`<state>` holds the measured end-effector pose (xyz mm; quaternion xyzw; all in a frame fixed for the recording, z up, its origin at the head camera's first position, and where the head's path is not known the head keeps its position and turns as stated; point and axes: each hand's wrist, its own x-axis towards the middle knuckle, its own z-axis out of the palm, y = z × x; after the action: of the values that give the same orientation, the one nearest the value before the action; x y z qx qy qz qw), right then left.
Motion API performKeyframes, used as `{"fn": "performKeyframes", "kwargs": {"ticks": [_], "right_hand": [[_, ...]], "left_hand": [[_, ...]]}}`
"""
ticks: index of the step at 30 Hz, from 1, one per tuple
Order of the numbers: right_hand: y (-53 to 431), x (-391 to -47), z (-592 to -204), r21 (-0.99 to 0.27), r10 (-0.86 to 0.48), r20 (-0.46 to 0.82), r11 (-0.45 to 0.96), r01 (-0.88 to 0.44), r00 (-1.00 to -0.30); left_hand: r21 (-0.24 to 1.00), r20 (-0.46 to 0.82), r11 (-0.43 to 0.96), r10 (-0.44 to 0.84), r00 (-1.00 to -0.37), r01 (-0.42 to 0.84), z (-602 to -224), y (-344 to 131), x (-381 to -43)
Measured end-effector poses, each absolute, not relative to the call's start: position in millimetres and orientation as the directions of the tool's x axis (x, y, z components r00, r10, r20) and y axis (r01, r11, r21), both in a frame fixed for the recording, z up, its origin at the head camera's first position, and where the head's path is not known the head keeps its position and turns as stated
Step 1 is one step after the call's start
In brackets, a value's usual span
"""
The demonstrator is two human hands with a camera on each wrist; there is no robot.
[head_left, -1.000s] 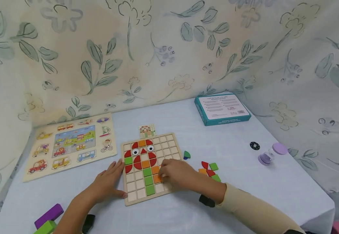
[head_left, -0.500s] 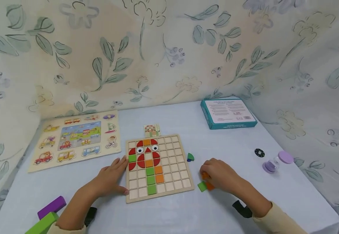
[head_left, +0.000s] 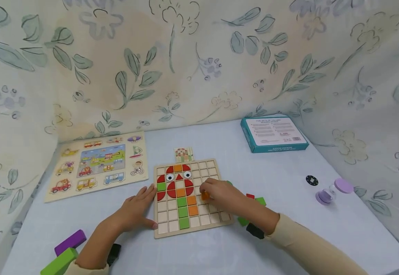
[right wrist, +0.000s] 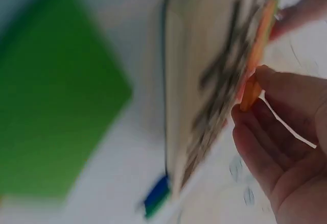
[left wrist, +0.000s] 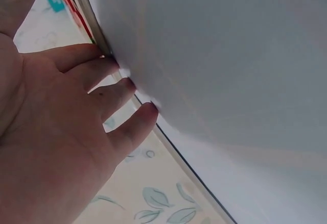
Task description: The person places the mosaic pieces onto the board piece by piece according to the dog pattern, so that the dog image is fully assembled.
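Note:
A wooden grid board point(head_left: 163, 228) lies mid-table. Red pieces, two eye tiles, orange squares point(head_left: 193, 210) and a column of green squares point(head_left: 183, 212) fill part of it. With fingers spread, my left hand point(head_left: 134, 212) touches the board's left edge; the left wrist view shows its fingertips along that edge. My right hand point(head_left: 221, 194) is over the board's right half, pinching an orange tile point(head_left: 205, 195) between thumb and fingers. In the right wrist view, that tile is at the fingertips, close over the grid.
A picture card point(head_left: 184, 154) lies behind the board. Loose green tiles point(head_left: 243, 221) and a red one point(head_left: 250, 196) are to the right. A vehicle puzzle point(head_left: 94, 187), teal box point(head_left: 276, 133), black disc point(head_left: 312, 180), lilac-topped toy point(head_left: 333, 191) and purple point(head_left: 70, 242) and green blocks point(head_left: 60, 261) surround it.
My right hand went from the board to the loose tiles at the right, then returned over the board with an orange tile. The left hand stays at the board's left edge.

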<state>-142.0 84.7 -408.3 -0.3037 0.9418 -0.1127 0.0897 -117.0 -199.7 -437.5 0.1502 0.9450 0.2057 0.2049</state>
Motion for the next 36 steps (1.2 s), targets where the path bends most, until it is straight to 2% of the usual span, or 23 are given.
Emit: {"fn": "performKeyframes", "kwargs": {"ticks": [4,11,16,19,23,25,32,36], "right_hand": [[68,-150,-418,-0.227,-0.624,-0.116,0.774,-0.591,-0.773],[70,-153,-418,-0.298,-0.642,-0.092,0.747,-0.594,-0.761],[76,-153,-415,-0.273,-0.694,-0.104,0.709,-0.651,-0.712],[92,-144,-404,-0.264,-0.676,-0.175,0.733,-0.627,-0.716],[130,-121,-389,-0.238,-0.551,-0.349,0.834,-0.497,-0.758],[148,-109,-388,-0.215,-0.515,-0.383,0.857,-0.469,-0.767],[170,-95,-402,-0.171,-0.579,-0.223,0.815,-0.554,-0.784],[160,-100,-398,-0.206,-0.574,-0.219,0.817,-0.538,-0.789]], "left_hand": [[0.466,-0.33,0.863,0.374,-0.867,0.195,-438,-202,-118],[0.449,-0.324,0.869,0.377,-0.868,0.21,-434,-203,-119],[0.453,-0.334,0.872,0.361,-0.871,0.188,-432,-202,-118],[0.458,-0.341,0.871,0.355,-0.87,0.175,-433,-202,-118],[0.457,-0.337,0.869,0.368,-0.867,0.191,-433,-200,-117],[0.447,-0.332,0.872,0.368,-0.869,0.198,-432,-201,-117],[0.442,-0.324,0.874,0.363,-0.874,0.2,-431,-204,-119],[0.467,-0.331,0.863,0.373,-0.866,0.193,-433,-201,-118]]}}
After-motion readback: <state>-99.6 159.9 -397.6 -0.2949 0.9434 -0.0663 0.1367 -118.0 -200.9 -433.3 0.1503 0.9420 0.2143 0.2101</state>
